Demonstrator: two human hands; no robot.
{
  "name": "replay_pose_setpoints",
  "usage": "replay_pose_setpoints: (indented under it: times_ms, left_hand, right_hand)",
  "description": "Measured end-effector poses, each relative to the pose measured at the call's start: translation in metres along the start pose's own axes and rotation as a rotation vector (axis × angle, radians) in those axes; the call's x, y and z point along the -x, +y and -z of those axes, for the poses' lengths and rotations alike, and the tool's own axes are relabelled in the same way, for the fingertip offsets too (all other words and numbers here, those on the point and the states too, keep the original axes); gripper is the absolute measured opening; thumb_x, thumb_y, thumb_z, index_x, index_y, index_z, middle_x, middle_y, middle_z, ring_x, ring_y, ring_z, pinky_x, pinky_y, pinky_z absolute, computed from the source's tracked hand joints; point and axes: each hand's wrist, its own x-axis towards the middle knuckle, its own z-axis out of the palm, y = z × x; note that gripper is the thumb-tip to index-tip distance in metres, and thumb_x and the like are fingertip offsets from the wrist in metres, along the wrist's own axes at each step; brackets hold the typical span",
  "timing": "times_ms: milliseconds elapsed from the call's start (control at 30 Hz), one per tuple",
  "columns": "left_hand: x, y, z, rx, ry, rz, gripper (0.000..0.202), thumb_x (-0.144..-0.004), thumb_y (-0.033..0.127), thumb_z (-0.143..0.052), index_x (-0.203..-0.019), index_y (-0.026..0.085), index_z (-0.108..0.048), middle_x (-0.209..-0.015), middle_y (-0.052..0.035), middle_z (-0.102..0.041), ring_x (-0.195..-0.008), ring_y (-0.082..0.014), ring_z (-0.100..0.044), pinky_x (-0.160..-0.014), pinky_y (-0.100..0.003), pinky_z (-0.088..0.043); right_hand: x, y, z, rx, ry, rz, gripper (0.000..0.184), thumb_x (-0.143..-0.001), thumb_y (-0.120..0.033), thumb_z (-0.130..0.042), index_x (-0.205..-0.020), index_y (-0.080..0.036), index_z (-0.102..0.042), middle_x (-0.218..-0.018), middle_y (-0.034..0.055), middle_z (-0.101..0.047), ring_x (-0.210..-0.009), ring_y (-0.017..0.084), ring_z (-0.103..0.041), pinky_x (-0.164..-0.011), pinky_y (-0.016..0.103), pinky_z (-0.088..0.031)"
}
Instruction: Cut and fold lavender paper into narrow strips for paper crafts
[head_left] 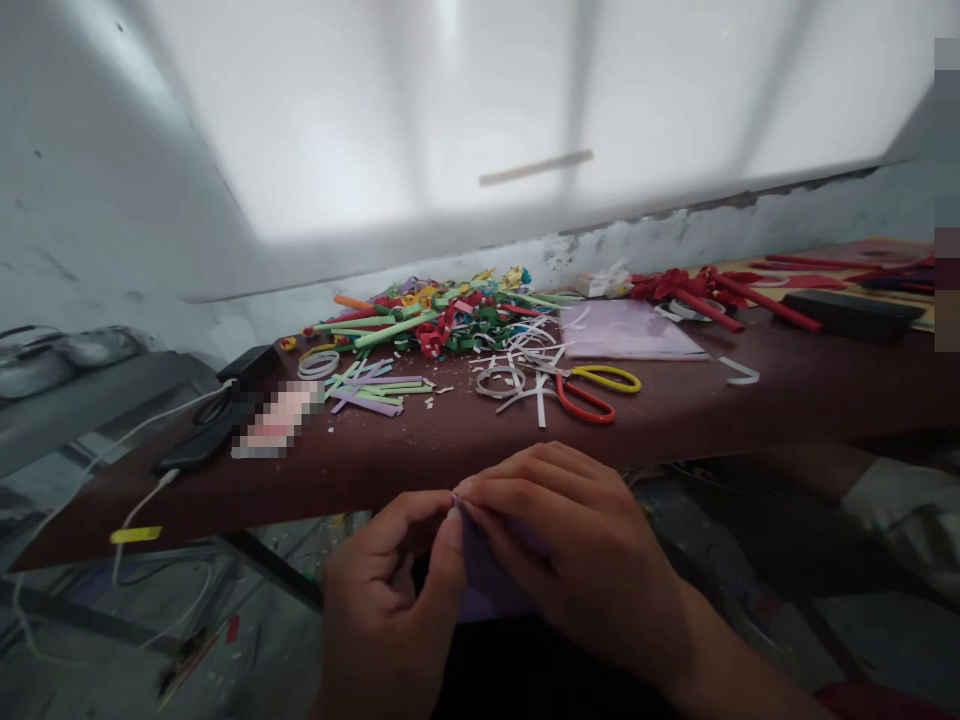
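Observation:
In front of the table's near edge, my left hand (401,570) and my right hand (577,540) meet at their fingertips. Both pinch the top corner of a sheet of purple paper (487,580), which hangs down between them. My right hand covers much of the sheet. On the table beyond lie scissors (592,390) with one yellow and one red handle, their blades among white paper strips (541,400). A stack of pale purple paper (630,332) lies behind the scissors.
Colourful paper curls (465,315) are heaped at the table's back. Green and purple paper strips (379,385) lie front left, near a black power bank (199,440) with white cables. Red rolled sticks (772,300) and a black box (851,312) lie right. A person's arm shows at right.

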Motion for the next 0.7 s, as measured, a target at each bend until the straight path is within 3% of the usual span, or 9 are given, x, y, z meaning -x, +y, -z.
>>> replay_pose_setpoints:
  times_ms: [133, 333, 700]
  left_hand:
    - [0.001, -0.001, 0.000, 0.015, 0.002, 0.025, 0.017, -0.090, 0.030, -0.066, -0.096, 0.026, -0.082, -0.078, 0.0025, -0.079, -0.060, -0.0101, -0.069, -0.058, -0.015, -0.057]
    - [-0.002, 0.004, -0.002, -0.139, 0.007, -0.071, 0.020, -0.088, 0.023, -0.063, -0.094, 0.027, -0.082, -0.078, 0.0046, -0.081, -0.063, -0.0103, -0.074, -0.061, -0.013, -0.058]
    - [-0.005, 0.016, 0.001, -0.276, -0.026, -0.166, 0.024, -0.086, 0.021, -0.058, -0.091, 0.027, -0.081, -0.075, 0.0052, -0.081, -0.057, -0.0106, -0.074, -0.057, -0.013, -0.058]
  right_hand:
    - [0.000, -0.002, -0.001, 0.073, 0.006, 0.050, 0.012, -0.102, -0.014, -0.059, -0.102, -0.013, -0.070, -0.100, 0.0036, -0.075, -0.086, 0.018, -0.067, -0.079, 0.033, -0.050]
    - [0.001, -0.009, -0.001, 0.221, -0.040, 0.037, 0.019, -0.106, -0.015, -0.053, -0.106, -0.013, -0.072, -0.105, 0.0064, -0.075, -0.091, 0.021, -0.068, -0.082, 0.038, -0.054]
    - [0.006, -0.017, -0.001, 0.242, -0.062, -0.005, 0.026, -0.108, -0.014, -0.046, -0.101, -0.012, -0.070, -0.096, 0.0066, -0.074, -0.082, 0.020, -0.070, -0.075, 0.032, -0.054]
